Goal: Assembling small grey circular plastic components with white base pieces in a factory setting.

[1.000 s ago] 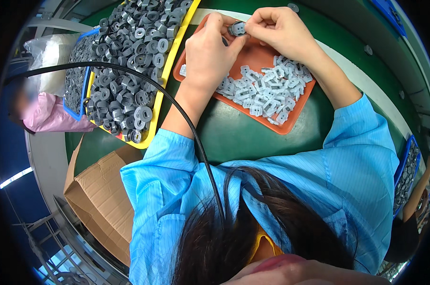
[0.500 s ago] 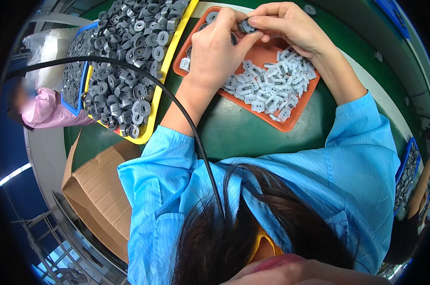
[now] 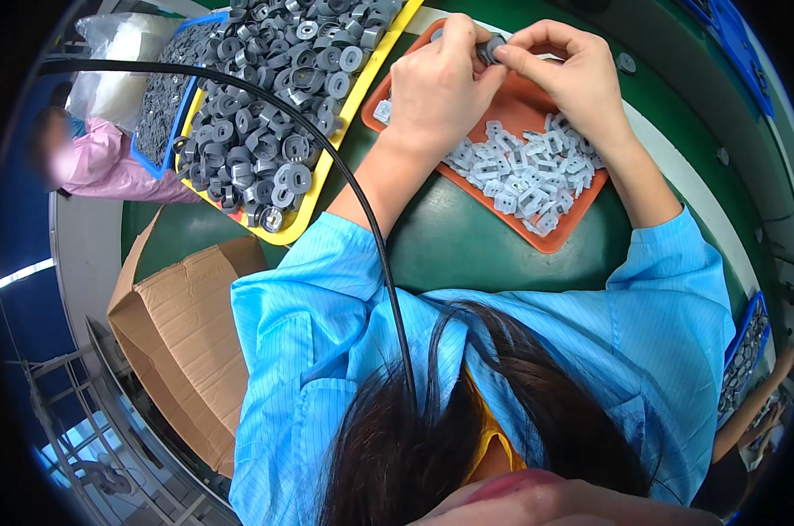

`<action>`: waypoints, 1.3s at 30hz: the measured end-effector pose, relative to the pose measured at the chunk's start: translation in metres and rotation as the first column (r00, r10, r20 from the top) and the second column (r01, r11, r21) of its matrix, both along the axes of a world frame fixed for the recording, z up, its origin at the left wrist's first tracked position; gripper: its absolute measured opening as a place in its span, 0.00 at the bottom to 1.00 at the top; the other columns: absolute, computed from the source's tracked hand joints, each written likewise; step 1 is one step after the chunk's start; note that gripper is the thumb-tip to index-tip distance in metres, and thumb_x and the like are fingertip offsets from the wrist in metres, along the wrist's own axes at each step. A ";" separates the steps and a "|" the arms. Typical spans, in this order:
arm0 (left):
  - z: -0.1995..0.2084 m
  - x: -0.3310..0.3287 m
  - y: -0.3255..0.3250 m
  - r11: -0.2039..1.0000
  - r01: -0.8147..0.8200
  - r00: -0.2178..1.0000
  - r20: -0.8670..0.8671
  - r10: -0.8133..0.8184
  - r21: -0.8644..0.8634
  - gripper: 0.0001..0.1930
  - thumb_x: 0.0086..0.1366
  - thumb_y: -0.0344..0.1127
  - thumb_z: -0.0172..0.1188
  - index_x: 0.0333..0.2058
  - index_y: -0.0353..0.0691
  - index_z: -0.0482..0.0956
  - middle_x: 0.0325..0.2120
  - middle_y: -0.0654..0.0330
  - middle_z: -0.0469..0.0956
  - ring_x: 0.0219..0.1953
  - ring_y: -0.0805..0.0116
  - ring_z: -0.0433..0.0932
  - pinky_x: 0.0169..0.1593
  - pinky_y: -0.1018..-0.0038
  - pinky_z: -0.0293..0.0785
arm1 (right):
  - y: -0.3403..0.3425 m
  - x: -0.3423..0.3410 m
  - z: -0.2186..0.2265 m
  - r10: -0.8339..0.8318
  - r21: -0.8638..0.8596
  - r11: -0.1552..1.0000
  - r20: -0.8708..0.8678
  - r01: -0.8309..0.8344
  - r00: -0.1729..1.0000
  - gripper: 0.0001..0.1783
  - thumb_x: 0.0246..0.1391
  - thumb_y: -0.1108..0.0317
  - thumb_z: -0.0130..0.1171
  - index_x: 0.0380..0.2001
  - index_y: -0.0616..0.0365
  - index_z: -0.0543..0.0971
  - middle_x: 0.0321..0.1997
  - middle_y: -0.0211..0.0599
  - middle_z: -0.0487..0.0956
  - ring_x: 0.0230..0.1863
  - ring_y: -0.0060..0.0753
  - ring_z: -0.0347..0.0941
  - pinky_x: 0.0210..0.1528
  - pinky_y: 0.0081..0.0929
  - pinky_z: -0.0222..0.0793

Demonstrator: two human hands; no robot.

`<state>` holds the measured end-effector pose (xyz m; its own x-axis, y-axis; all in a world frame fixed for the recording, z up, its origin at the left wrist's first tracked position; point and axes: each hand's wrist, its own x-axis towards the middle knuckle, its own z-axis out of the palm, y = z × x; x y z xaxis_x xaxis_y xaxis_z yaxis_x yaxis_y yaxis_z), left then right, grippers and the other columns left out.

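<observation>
Between the fingertips of both hands is a small dark grey round plastic part [image 3: 491, 49], held above the orange tray [image 3: 550, 243]. My left hand [image 3: 441, 83] pinches it from the left, with its back toward me hiding part of the tray. From the other side, the thumb and fingers of my right hand [image 3: 572, 74] close on the same part. Whether a second piece sits in it I cannot make out. Many small translucent white plastic pieces [image 3: 524, 171] lie heaped in the near half of the tray, below my hands.
Left of the tray stands a yellow-rimmed bin [image 3: 313, 197] heaped with grey round parts [image 3: 265, 114]. Beyond it is a blue bin [image 3: 164, 96] of small dark parts. An open cardboard box [image 3: 191, 324] is at the lower left. A black cable [image 3: 344, 167] crosses the view. A person in pink [image 3: 116, 162] sits at far left.
The whole view has shifted, so the tray and bins appear further right. Both hands still pinch the grey part, with the fingers slightly rearranged around it.
</observation>
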<state>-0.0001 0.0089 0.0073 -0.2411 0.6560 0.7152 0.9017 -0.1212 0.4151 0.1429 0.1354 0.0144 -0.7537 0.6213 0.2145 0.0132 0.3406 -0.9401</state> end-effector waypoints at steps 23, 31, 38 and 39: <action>0.002 -0.016 -0.010 0.923 0.362 0.912 0.253 -0.322 -0.130 0.22 0.53 0.34 0.80 0.42 0.32 0.79 0.35 0.61 0.85 0.36 0.76 0.84 0.39 0.79 0.81 | 0.017 0.008 0.007 0.401 -0.586 0.723 -0.076 -0.366 0.913 0.09 0.59 0.77 0.67 0.43 0.66 0.82 0.35 0.38 0.85 0.33 0.25 0.83 0.38 0.19 0.80; 0.013 -0.004 -0.012 0.958 0.259 0.964 0.087 -0.250 -0.120 0.22 0.54 0.34 0.80 0.42 0.33 0.79 0.29 0.61 0.85 0.32 0.78 0.84 0.36 0.81 0.80 | 0.012 0.007 0.017 0.347 -0.557 0.762 -0.079 -0.330 0.935 0.09 0.57 0.78 0.67 0.41 0.66 0.83 0.35 0.35 0.85 0.32 0.22 0.81 0.38 0.17 0.78; -0.004 -0.013 -0.008 0.961 0.243 0.965 0.129 -0.227 -0.133 0.24 0.51 0.32 0.81 0.43 0.34 0.78 0.31 0.59 0.86 0.33 0.75 0.86 0.37 0.79 0.81 | -0.003 0.003 0.023 0.253 -0.181 0.955 0.086 -0.235 0.964 0.07 0.54 0.77 0.67 0.36 0.64 0.82 0.33 0.29 0.83 0.33 0.15 0.76 0.38 0.16 0.74; -0.009 -0.012 -0.007 0.974 0.215 0.971 0.117 -0.206 -0.069 0.24 0.52 0.32 0.80 0.44 0.34 0.77 0.31 0.59 0.86 0.34 0.74 0.87 0.38 0.79 0.82 | -0.009 0.002 0.025 0.198 -0.098 0.977 0.084 -0.190 0.977 0.07 0.54 0.76 0.67 0.37 0.64 0.82 0.33 0.29 0.82 0.34 0.15 0.76 0.39 0.16 0.74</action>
<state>-0.0123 0.0023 -0.0016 -0.1647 0.7545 0.6353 0.8083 -0.2659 0.5253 0.1448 0.1266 0.0390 -0.8757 0.4747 0.0882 0.0439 0.2601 -0.9646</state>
